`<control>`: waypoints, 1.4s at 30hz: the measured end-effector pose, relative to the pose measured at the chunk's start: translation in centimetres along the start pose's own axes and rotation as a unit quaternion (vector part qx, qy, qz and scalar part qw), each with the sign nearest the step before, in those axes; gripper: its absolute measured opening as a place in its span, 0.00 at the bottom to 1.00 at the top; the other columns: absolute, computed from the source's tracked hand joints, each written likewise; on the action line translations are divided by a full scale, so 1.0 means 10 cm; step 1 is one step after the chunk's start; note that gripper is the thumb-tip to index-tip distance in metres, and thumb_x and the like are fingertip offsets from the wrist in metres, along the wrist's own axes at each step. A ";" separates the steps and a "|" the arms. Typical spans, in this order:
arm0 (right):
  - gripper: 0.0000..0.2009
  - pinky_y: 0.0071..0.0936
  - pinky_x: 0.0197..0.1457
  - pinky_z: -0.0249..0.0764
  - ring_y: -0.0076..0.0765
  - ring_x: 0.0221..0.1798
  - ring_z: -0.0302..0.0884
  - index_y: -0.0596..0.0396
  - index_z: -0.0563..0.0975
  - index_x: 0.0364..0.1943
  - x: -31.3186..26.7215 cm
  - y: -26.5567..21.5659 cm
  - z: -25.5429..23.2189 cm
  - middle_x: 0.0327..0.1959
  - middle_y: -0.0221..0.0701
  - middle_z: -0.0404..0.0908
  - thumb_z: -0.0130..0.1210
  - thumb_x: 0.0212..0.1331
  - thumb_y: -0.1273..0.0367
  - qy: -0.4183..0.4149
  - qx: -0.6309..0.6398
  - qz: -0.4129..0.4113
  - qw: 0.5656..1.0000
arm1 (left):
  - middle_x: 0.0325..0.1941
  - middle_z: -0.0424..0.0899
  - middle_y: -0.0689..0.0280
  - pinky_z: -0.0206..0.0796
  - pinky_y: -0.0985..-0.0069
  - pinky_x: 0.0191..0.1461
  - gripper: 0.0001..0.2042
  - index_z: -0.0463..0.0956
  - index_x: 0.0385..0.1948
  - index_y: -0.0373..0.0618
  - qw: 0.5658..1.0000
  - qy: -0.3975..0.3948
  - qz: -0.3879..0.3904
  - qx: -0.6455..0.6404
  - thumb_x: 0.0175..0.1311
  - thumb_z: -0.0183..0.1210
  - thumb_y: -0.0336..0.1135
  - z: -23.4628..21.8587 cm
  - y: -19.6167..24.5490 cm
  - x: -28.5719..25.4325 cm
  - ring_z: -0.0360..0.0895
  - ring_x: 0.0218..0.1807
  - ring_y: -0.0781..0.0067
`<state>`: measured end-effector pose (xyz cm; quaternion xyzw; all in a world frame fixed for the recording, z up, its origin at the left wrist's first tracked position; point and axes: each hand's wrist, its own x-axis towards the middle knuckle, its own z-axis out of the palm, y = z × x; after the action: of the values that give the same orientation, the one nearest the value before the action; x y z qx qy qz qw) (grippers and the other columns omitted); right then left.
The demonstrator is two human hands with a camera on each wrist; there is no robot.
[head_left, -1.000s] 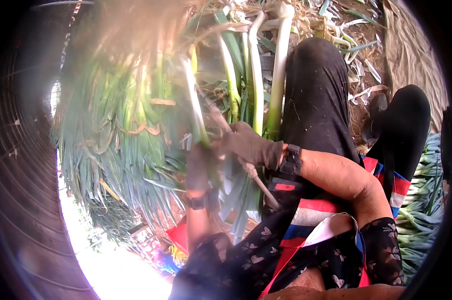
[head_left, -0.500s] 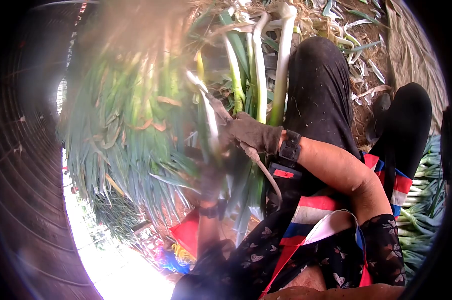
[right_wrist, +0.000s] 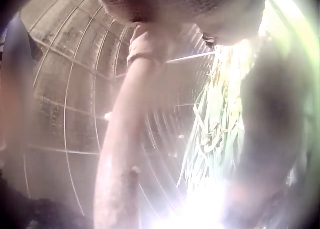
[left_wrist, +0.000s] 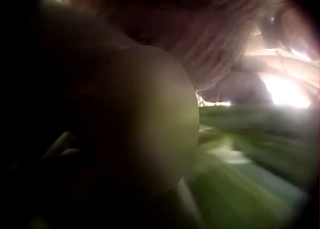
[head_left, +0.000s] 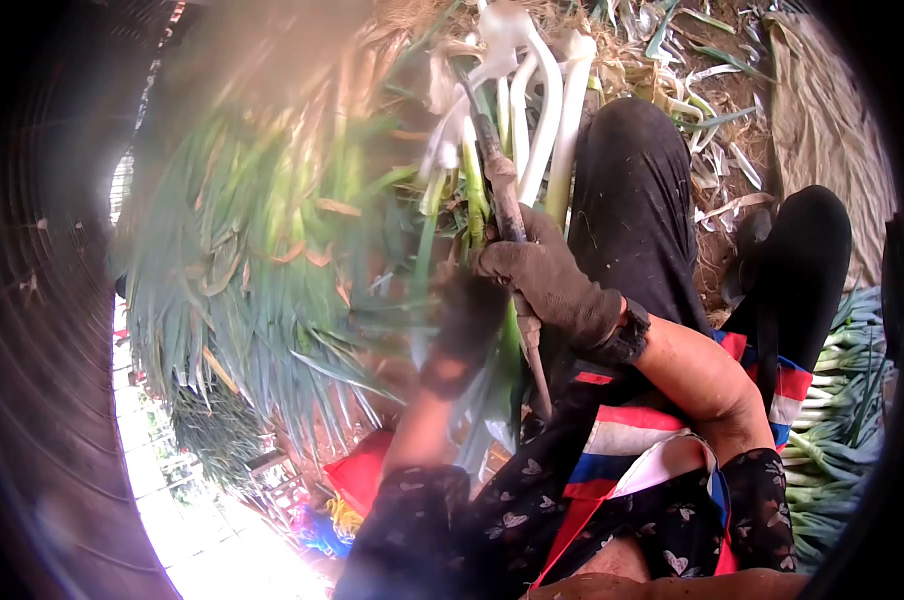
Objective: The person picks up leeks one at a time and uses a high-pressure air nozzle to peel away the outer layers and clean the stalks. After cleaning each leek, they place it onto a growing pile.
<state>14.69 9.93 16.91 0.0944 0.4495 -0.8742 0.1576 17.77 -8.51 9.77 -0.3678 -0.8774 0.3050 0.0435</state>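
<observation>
My right hand (head_left: 552, 270), in a dark glove, grips a long thin tool with a wrapped handle (head_left: 502, 180), its dark narrow end up among the leeks. In the right wrist view its pale shaft (right_wrist: 120, 149) runs down below the glove. My left hand (head_left: 467, 315), gloved and blurred, is close beside the right, over green leek leaves (head_left: 497, 385); I cannot tell what its fingers hold. Several leeks (head_left: 575, 120) with white shanks lie just ahead, beside the knee. A blurred pale strip (head_left: 444, 145) crosses their left side. Green leaves (left_wrist: 240, 194) pass beneath the glove in the left wrist view.
A large heap of leeks (head_left: 242, 250) stands at left. More leeks (head_left: 837, 440) lie at right. Leaf trimmings (head_left: 717, 85) litter the soil by a brown cloth (head_left: 827, 150). A ribbed curved wall (head_left: 47, 400) bounds the far left. The person's bent knee (head_left: 632, 170) is close by.
My right hand has swung the tool more upright and rightward. My left hand has moved right and down from the leek it held up. Another curved white leek now shows among those ahead.
</observation>
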 end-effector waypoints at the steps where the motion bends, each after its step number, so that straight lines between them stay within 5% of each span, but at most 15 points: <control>1: 0.05 0.22 0.28 0.64 0.21 0.24 0.67 0.58 0.73 0.27 0.00 -0.03 -0.01 0.21 0.24 0.71 0.57 0.48 0.72 0.009 0.019 0.018 1.000 | 0.39 0.78 0.62 0.72 0.75 0.46 0.13 0.71 0.51 0.42 0.995 0.009 0.047 0.084 0.66 0.47 0.28 0.18 -0.01 0.08 0.76 0.38 0.70; 4: 0.05 0.21 0.27 0.63 0.20 0.23 0.66 0.58 0.74 0.26 0.07 0.07 -0.11 0.21 0.23 0.71 0.57 0.49 0.72 0.016 -0.008 0.001 1.000 | 0.54 0.74 0.61 0.70 0.75 0.56 0.18 0.63 0.60 0.40 0.997 0.016 0.079 -0.002 0.68 0.44 0.29 0.77 -0.41 0.34 0.74 0.55 0.70; 7: 0.05 0.21 0.27 0.63 0.19 0.23 0.65 0.59 0.75 0.26 0.13 0.17 -0.12 0.20 0.22 0.70 0.58 0.48 0.73 0.038 -0.021 0.074 0.996 | 0.57 0.72 0.58 0.69 0.71 0.57 0.20 0.62 0.60 0.39 0.942 -0.053 0.055 0.326 0.67 0.47 0.32 0.78 -1.18 0.43 0.72 0.57 0.65; 9: 0.05 0.22 0.27 0.63 0.19 0.23 0.65 0.59 0.75 0.26 0.17 0.28 -0.09 0.20 0.22 0.70 0.58 0.48 0.73 0.024 -0.042 0.075 0.996 | 0.53 0.73 0.55 0.70 0.67 0.53 0.23 0.64 0.58 0.38 0.940 -0.039 -0.176 0.289 0.62 0.54 0.37 0.96 -1.42 0.57 0.72 0.55 0.57; 10: 0.04 0.22 0.27 0.63 0.19 0.24 0.65 0.59 0.75 0.26 0.21 0.35 -0.07 0.20 0.21 0.69 0.58 0.47 0.73 0.016 -0.054 0.072 0.996 | 0.50 0.73 0.54 0.72 0.65 0.50 0.25 0.64 0.57 0.37 0.926 -0.084 -0.367 -0.003 0.60 0.56 0.39 0.78 -1.46 0.80 0.73 0.52 0.53; 12: 0.05 0.23 0.28 0.63 0.20 0.24 0.65 0.59 0.73 0.23 0.25 0.47 -0.08 0.19 0.22 0.68 0.58 0.46 0.74 -0.004 -0.039 0.043 0.998 | 0.48 0.74 0.55 0.72 0.64 0.48 0.23 0.65 0.56 0.37 0.919 0.058 -0.376 0.100 0.61 0.54 0.40 1.36 -1.61 0.82 0.74 0.50 0.54; 14: 0.06 0.24 0.28 0.63 0.20 0.24 0.65 0.59 0.71 0.22 0.24 0.40 -0.14 0.19 0.23 0.68 0.58 0.45 0.74 -0.029 -0.066 0.029 0.997 | 0.48 0.74 0.55 0.72 0.63 0.47 0.24 0.65 0.55 0.38 0.909 0.094 -0.380 0.143 0.61 0.52 0.42 1.60 -1.69 0.92 0.74 0.50 0.55; 20: 0.07 0.25 0.27 0.64 0.22 0.23 0.65 0.59 0.71 0.22 0.26 0.38 -0.17 0.18 0.24 0.68 0.58 0.44 0.72 -0.019 -0.054 0.023 0.998 | 0.56 0.72 0.54 0.72 0.64 0.46 0.31 0.64 0.56 0.39 0.896 -0.084 -0.427 0.091 0.55 0.59 0.50 1.75 -1.96 1.23 0.75 0.52 0.55; 23: 0.07 0.25 0.27 0.63 0.22 0.23 0.65 0.60 0.72 0.23 0.29 0.39 -0.17 0.18 0.25 0.69 0.59 0.44 0.72 -0.024 -0.085 0.005 0.996 | 0.51 0.76 0.51 0.73 0.65 0.47 0.34 0.67 0.53 0.36 0.918 -0.009 -0.395 -0.027 0.48 0.66 0.50 1.32 -1.90 1.12 0.78 0.49 0.54; 25: 0.08 0.26 0.26 0.63 0.22 0.22 0.66 0.60 0.72 0.23 0.27 0.40 -0.14 0.18 0.25 0.70 0.59 0.45 0.71 -0.021 -0.062 0.026 0.998 | 0.47 0.79 0.50 0.73 0.65 0.50 0.36 0.67 0.52 0.34 0.902 -0.105 -0.398 -0.132 0.44 0.69 0.49 1.02 -1.84 1.04 0.80 0.47 0.53; 31: 0.07 0.25 0.27 0.64 0.21 0.22 0.67 0.60 0.74 0.26 0.21 0.41 -0.08 0.18 0.25 0.70 0.59 0.47 0.71 -0.052 -0.072 0.082 0.993 | 0.41 0.82 0.49 0.72 0.65 0.50 0.33 0.72 0.49 0.36 0.899 -0.212 -0.347 -0.161 0.43 0.70 0.47 0.47 -0.98 0.67 0.81 0.44 0.52; 33: 0.08 0.24 0.27 0.65 0.22 0.23 0.68 0.60 0.75 0.28 0.14 0.38 -0.05 0.20 0.26 0.71 0.59 0.47 0.70 -0.073 -0.116 0.095 0.986 | 0.42 0.82 0.50 0.72 0.64 0.49 0.29 0.73 0.47 0.37 0.912 -0.065 -0.337 -0.223 0.44 0.70 0.46 0.66 -0.93 0.47 0.81 0.44 0.53; 35: 0.09 0.24 0.28 0.66 0.22 0.24 0.69 0.62 0.75 0.28 0.14 0.58 -0.01 0.21 0.27 0.72 0.60 0.48 0.69 -0.084 -0.115 0.133 0.981 | 0.40 0.82 0.52 0.71 0.62 0.47 0.21 0.76 0.43 0.39 0.838 0.042 -0.315 -0.443 0.49 0.67 0.40 0.73 -1.03 0.29 0.80 0.40 0.52; 38: 0.12 0.25 0.30 0.68 0.24 0.26 0.71 0.63 0.75 0.30 0.05 0.60 0.13 0.23 0.30 0.74 0.60 0.48 0.67 -0.081 -0.144 0.158 0.973 | 0.37 0.82 0.54 0.70 0.62 0.45 0.16 0.76 0.43 0.39 0.885 0.068 -0.271 -0.374 0.54 0.62 0.35 0.84 -1.12 0.11 0.79 0.38 0.51; 42: 0.15 0.29 0.35 0.71 0.28 0.29 0.74 0.64 0.76 0.35 0.00 0.53 0.23 0.25 0.33 0.77 0.60 0.49 0.64 -0.095 -0.175 0.193 0.961 | 0.34 0.80 0.55 0.68 0.62 0.43 0.10 0.77 0.36 0.40 0.922 -0.039 -0.270 -0.274 0.57 0.59 0.36 0.99 -1.17 0.09 0.77 0.39 0.54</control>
<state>16.58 5.17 14.22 0.0671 0.5512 -0.7400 0.3796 6.90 -19.29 8.24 -0.1026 -0.9937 0.0433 -0.0124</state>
